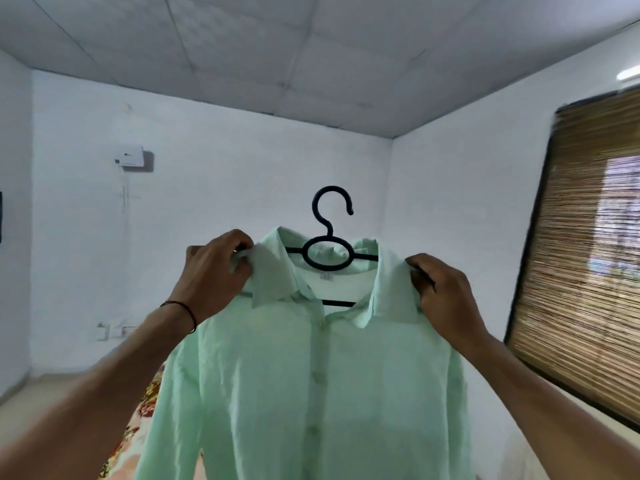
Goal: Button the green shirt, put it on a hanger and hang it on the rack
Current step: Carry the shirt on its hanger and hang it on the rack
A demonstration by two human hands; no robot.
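Observation:
The pale green shirt [311, 382] hangs in the air in front of me, its front closed along the button row. A black plastic hanger [329, 252] sits inside the collar, and its hook stands up above the neck. My left hand [211, 271] grips the shirt's left shoulder beside the collar. My right hand [446, 292] grips the right shoulder at the collar's edge. Both arms are raised. No rack shows in the head view.
White walls and a panelled ceiling lie ahead. A window with a bamboo blind [585, 258] fills the right wall. A small white box [131, 155] is mounted on the left wall. Floral fabric [138, 410] shows below the shirt at lower left.

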